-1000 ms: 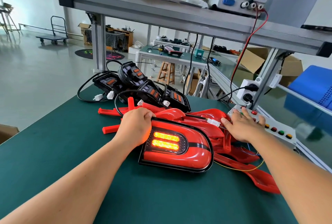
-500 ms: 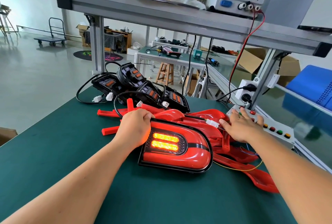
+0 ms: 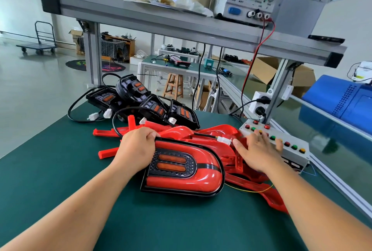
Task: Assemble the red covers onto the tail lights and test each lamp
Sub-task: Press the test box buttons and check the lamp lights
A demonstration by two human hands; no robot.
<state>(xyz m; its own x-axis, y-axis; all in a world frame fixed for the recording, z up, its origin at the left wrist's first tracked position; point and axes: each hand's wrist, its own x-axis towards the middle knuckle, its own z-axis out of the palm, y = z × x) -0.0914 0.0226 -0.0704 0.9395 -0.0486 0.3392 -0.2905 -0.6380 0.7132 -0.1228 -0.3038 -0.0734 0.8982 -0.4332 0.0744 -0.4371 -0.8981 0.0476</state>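
Head view: the covered tail light lies flat on the green bench straight in front of me. Its red cover is seated inside the black rim, and both amber strips are dark. My left hand has its fingers curled over the lamp's far left corner, I judge to pin it against any tug from its lead. The white connector lies just beside my right thumb. My right hand holds nothing; its fingers are straight, with the tips on the button box, placed to work the test switches. Loose red covers are piled between lamp and box, and bare black lamps wait behind them.
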